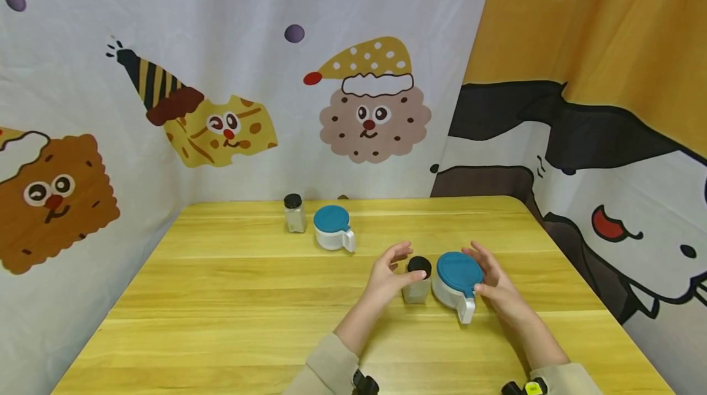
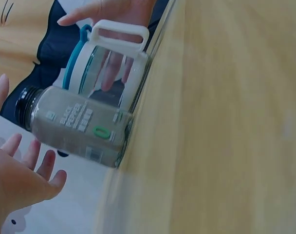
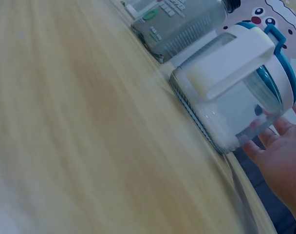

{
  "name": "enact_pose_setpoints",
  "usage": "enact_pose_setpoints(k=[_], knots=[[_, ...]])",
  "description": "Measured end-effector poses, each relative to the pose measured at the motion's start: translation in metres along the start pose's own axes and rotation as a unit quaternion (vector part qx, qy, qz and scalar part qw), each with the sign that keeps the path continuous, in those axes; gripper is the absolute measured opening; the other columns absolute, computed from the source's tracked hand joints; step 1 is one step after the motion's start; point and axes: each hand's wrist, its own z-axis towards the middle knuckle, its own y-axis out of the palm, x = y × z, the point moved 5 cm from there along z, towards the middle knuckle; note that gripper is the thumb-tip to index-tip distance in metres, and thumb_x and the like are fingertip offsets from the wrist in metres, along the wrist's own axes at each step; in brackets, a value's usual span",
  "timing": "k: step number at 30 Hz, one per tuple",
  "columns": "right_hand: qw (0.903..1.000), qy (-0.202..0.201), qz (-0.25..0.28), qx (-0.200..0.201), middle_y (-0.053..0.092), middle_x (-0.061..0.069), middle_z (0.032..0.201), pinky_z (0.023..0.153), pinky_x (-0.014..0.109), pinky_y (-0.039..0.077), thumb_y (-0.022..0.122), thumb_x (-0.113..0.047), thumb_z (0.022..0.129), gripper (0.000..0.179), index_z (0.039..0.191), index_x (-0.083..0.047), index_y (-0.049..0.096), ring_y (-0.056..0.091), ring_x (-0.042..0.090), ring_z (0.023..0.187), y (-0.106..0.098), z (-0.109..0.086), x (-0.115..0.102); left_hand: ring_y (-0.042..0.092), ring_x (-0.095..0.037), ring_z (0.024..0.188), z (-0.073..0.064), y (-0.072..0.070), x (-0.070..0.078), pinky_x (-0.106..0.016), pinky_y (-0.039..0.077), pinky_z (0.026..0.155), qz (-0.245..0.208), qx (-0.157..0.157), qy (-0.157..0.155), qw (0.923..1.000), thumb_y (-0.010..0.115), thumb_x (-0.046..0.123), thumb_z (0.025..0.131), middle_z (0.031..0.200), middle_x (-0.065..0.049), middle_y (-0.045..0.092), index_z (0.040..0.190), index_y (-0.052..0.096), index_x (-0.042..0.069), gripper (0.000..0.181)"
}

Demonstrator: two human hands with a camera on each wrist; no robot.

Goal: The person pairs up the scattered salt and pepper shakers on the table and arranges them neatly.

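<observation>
A glass pepper jar [image 1: 416, 289] with a black lid stands on the table, its printed label facing the left wrist camera. Right beside it is a clear seasoning pot [image 1: 450, 297] with a blue lid and a white handle. My left hand [image 1: 385, 279] is at the jar's left side, fingers spread, with a gap between hand and jar [image 2: 80, 126] in the left wrist view. At the pot's right, my right hand [image 1: 501, 289] has its fingers loosely spread. In the right wrist view those fingers lie close behind the pot [image 3: 235, 107]. Neither hand grips anything.
Farther back on the wooden table [image 1: 221, 297] stand a second black-lidded jar [image 1: 295, 218] and a second blue-lidded pot [image 1: 331, 237], side by side. A printed cloth [image 1: 232, 27] hangs behind the table's back edge and along its sides.
</observation>
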Motion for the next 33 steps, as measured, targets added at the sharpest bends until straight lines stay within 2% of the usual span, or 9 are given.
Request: enact_pose_setpoints(k=[5,6,11,20,27,33], knots=[[0.9998,-0.018,-0.001,0.011,0.029,0.018,0.149,0.101,0.018,0.027,0.059,-0.003,0.093,0.076,0.150,0.005,0.009,0.033,0.014,0.132,0.001,0.002,-0.002,0.047,-0.032,0.122,0.002,-0.006,0.004,-0.053,0.031,0.104,0.010,-0.010,0.005,0.9999,0.080,0.012,0.079,0.125,-0.004,0.059,0.134,0.054,0.010,0.061],[0.9997,-0.023,-0.002,0.009,0.030,0.017,0.149,0.101,0.019,0.028,0.059,-0.002,0.094,0.076,0.150,0.005,0.009,0.033,0.015,0.133,0.001,0.003,-0.002,0.047,-0.031,0.122,0.004,-0.007,0.001,-0.052,0.031,0.104,0.014,-0.011,0.008,0.9998,0.081,0.013,0.079,0.126,-0.002,0.059,0.134,0.054,0.011,0.062],[0.9994,-0.036,-0.003,0.002,0.032,0.015,0.149,0.102,0.019,0.029,0.059,-0.004,0.094,0.075,0.150,0.004,0.010,0.032,0.018,0.134,0.000,0.005,-0.004,0.048,-0.025,0.122,0.004,-0.015,0.005,-0.049,0.031,0.105,0.028,-0.015,0.008,0.9995,0.080,0.016,0.079,0.127,-0.001,0.058,0.136,0.052,0.012,0.063],[0.9989,-0.015,-0.032,0.032,0.027,0.023,0.148,0.100,0.019,0.030,0.060,0.003,0.090,0.077,0.150,0.003,0.012,0.032,0.022,0.134,0.000,0.007,-0.013,0.045,-0.030,0.125,0.003,-0.027,0.011,-0.052,0.029,0.106,0.025,-0.011,0.020,0.9994,0.079,0.011,0.080,0.131,-0.006,0.056,0.139,0.048,0.009,0.067],[0.9951,-0.027,-0.077,0.056,0.034,0.012,0.147,0.103,0.020,0.029,0.059,0.014,0.084,0.080,0.150,0.003,0.016,0.033,0.023,0.133,-0.002,0.009,-0.020,0.045,-0.024,0.125,0.002,-0.037,0.015,-0.047,0.029,0.107,0.043,-0.008,0.024,0.9987,0.081,0.017,0.079,0.129,0.000,0.057,0.139,0.048,0.011,0.069],[0.9911,-0.024,-0.103,0.081,0.030,0.021,0.148,0.103,0.019,0.028,0.061,0.016,0.080,0.084,0.150,-0.002,0.020,0.032,0.022,0.133,-0.002,0.012,-0.027,0.043,-0.022,0.125,0.000,-0.043,0.019,-0.044,0.026,0.109,0.053,-0.009,0.032,0.9980,0.082,0.020,0.078,0.130,0.002,0.055,0.140,0.047,0.012,0.072]])
